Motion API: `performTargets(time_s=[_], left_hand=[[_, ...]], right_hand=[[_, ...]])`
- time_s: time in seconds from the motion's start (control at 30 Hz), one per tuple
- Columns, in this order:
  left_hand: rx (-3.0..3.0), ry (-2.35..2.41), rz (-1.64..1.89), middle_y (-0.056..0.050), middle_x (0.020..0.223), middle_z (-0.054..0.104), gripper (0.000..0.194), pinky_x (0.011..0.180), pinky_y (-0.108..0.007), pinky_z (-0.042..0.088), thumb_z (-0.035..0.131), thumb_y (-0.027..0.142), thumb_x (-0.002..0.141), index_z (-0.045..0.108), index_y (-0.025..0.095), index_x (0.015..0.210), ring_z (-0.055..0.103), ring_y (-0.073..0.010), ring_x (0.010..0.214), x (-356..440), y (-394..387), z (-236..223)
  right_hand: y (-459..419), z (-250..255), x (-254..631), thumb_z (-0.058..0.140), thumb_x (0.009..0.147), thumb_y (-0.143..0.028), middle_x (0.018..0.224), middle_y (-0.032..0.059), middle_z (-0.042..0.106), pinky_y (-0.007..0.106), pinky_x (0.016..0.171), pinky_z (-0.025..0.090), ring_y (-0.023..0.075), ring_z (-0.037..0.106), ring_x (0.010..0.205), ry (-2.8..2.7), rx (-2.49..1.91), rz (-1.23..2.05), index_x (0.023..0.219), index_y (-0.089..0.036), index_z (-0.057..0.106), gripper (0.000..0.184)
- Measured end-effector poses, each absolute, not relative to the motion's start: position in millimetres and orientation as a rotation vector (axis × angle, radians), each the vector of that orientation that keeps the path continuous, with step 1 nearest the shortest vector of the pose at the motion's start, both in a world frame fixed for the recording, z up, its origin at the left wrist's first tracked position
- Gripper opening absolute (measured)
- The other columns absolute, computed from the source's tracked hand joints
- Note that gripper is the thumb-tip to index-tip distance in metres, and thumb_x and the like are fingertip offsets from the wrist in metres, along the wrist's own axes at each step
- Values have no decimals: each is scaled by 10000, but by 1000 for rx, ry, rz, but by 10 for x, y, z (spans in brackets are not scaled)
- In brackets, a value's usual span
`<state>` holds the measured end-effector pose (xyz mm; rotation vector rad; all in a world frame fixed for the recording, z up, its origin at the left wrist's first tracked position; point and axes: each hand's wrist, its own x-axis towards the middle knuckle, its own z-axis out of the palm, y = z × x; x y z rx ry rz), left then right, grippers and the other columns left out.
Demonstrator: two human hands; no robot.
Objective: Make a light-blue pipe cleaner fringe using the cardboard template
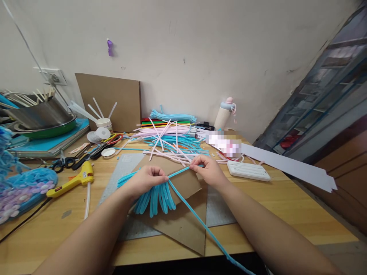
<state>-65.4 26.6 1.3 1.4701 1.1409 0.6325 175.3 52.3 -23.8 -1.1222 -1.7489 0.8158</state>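
Observation:
A fringe of looped blue pipe cleaners [155,200] hangs below my left hand [149,177], whose thumb and fingers pinch its right end. From that pinch a straight blue pipe cleaner [180,172] runs up to my right hand [208,171], closed on its far end. Another long blue strand [197,219] slants from my left fingertips down past the table's front edge. Under both hands lie brown cardboard pieces [186,233] on a grey cutting mat [219,214]. My left hand hides part of the fringe.
A yellow glue gun [86,173] and black scissors [63,162] lie to the left, near blue and lilac flower work [25,191]. Bundled pipe cleaners [172,133] fill the back. On the right are a white power bank [248,170], a bottle [223,114] and white strips [286,162].

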Motion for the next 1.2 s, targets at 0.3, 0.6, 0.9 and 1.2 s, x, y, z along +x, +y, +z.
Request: performTargets(time_s=[0.3,0.6,0.9,1.2], left_hand=[[1447,1227,720,43,526,502,293,471,-198,298,661,407,623,547,138,634,421,-77,479,-641,297,-18],[1410,1355,934,22,551,567,288,497,-209,358,665,407,620,592,131,657,479,-93,499,-637,337,-40],[1370,1324,1009,25,571,555,281,505,-207,370,671,408,614,582,145,654,481,-95,513,-672,326,5],[1290,1265,1047,48,576,519,271,532,-207,370,681,381,610,545,150,645,467,-86,526,-725,355,6]], right_hand=[[382,-247,1640,579,738,-323,993,72,553,361,813,405,209,507,937,-1682,-1168,523,915,-193,519,228],[-33,-186,1318,534,796,-280,846,37,613,292,643,399,171,546,737,-2107,-1181,608,990,-222,558,204],[-3,-251,1278,510,794,-365,539,-26,532,221,410,373,100,505,403,-1770,-1209,1204,745,-190,552,186],[58,-249,1280,603,698,-434,491,-56,507,166,314,287,55,432,320,-1489,-1135,1596,738,-153,533,292]])
